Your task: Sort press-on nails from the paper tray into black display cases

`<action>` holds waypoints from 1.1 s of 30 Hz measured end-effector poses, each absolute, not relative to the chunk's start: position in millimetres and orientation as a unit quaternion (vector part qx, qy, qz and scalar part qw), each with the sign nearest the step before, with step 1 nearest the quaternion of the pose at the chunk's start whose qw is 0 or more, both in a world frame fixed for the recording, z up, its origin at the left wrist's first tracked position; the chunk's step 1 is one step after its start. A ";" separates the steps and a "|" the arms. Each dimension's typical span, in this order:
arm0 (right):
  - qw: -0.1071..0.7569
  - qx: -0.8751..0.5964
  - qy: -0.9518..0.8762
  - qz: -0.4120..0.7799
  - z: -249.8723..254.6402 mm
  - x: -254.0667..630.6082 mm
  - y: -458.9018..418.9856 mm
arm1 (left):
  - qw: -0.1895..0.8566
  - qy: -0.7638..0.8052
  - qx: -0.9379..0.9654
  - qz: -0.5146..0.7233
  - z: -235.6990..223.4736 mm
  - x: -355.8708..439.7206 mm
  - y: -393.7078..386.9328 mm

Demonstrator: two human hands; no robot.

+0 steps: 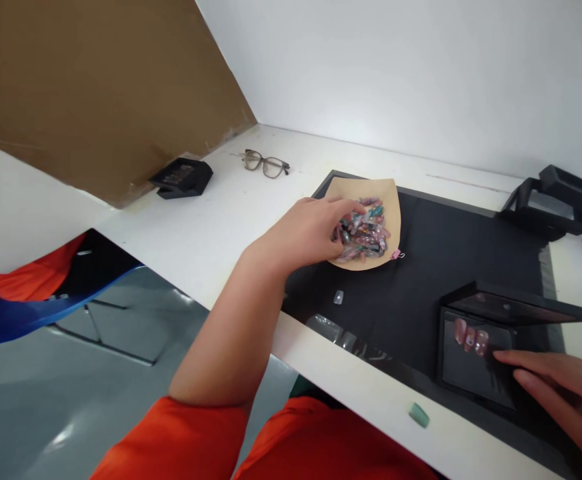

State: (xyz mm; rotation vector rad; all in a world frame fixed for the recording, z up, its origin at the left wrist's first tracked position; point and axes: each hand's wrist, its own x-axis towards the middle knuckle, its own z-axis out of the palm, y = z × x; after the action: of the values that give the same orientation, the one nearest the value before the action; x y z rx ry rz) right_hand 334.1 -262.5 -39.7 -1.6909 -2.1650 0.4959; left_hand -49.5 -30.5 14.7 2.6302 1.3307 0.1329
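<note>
My left hand (315,230) reaches into a tan paper tray (338,187) from its left side, thumb and index finger apart over a heap of press-on nails (368,233). Its other fingertips are hidden. At the lower right, my right hand (565,383) has its fingers stretched out over the edge of an open black box (475,373). Three pinkish press-on nails (469,335) sit in a row inside that box, close to the right index fingertip. One small clear nail (339,297) lies on the black mat (421,253) below the tray.
A pink binder clip (397,255) grips the tray's rim. Black boxes stand at the far right (545,207) and far left (183,177). Glasses (267,164) lie near the wall. A green piece (419,415) rests by the front edge of the white table (211,220).
</note>
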 end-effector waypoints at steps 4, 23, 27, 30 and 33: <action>0.184 -0.599 -0.756 0.188 -35.2 329.8 -260.7 | 0.099 0.439 0.884 0.125 15.6 -49.4 -29.9; 0.196 -0.601 -0.754 0.178 -37.7 325.9 -261.4 | 0.111 0.212 0.883 0.403 4.0 -9.1 -57.9; 0.208 -0.602 -0.750 0.180 -26.9 316.1 -255.6 | 0.131 0.153 0.869 0.452 -5.4 7.3 -70.8; 0.224 -0.592 -0.753 0.181 -15.5 306.5 -249.5 | 0.138 0.123 0.842 0.507 -10.6 13.4 -73.7; 0.252 -0.595 -0.742 0.179 -7.3 299.4 -246.0 | 0.155 0.126 0.833 0.515 -12.1 18.2 -76.7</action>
State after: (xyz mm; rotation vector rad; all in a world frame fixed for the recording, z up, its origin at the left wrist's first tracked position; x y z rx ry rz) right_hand 299.4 -246.0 -7.3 -1.6177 -2.0189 0.4876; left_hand 18.2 -76.7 -12.1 2.3882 0.3607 1.4770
